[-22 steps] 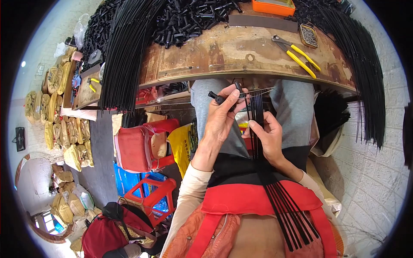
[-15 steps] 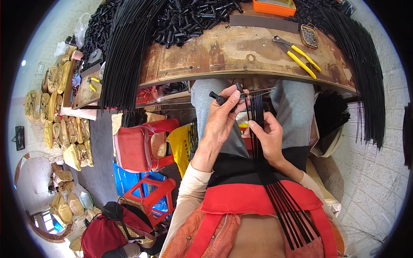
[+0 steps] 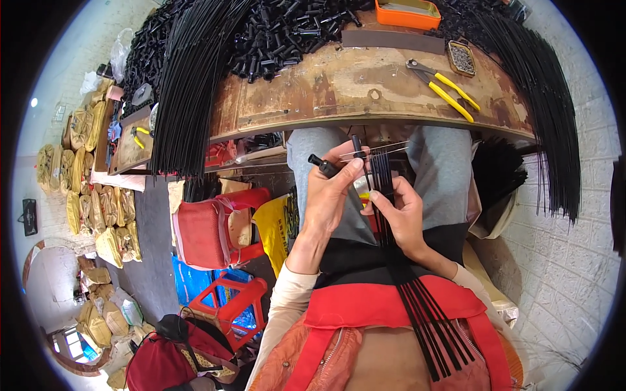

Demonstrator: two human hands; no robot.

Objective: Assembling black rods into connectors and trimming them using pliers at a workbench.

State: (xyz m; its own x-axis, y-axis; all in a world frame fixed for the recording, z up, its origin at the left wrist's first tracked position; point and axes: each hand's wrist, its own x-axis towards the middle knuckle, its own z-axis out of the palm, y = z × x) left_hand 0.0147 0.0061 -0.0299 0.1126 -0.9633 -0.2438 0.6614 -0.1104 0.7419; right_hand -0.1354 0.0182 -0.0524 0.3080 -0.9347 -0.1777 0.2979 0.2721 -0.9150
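Note:
A bundle of long, flat black strips (image 3: 417, 300) runs from between my hands down over the red apron. At its far end, thin metal wires (image 3: 395, 144) cross it. My left hand (image 3: 326, 199) is closed, its thumb and fingers pinching a slim black tube (image 3: 357, 144) at the bundle's left side. A thicker black tubular piece (image 3: 322, 165) is tucked in the same hand and sticks out to the left. Thumb and fingers of my right hand (image 3: 405, 215) pinch the strips just below the wires. Its fingertips are partly hidden behind them.
Ahead is a worn wooden table (image 3: 293, 101) bearing a heap of black tubular parts (image 3: 274, 39), yellow-handled pliers (image 3: 447, 94), a tray of small metal pieces (image 3: 462, 58) and an orange box (image 3: 407, 18). Black strands (image 3: 189, 98) hang over its edge. Red stools (image 3: 205, 234) stand at left.
Both hands have come slightly nearer my body. The slim tube in my left hand now stands more upright, beside the strips. The whole view has shifted a little.

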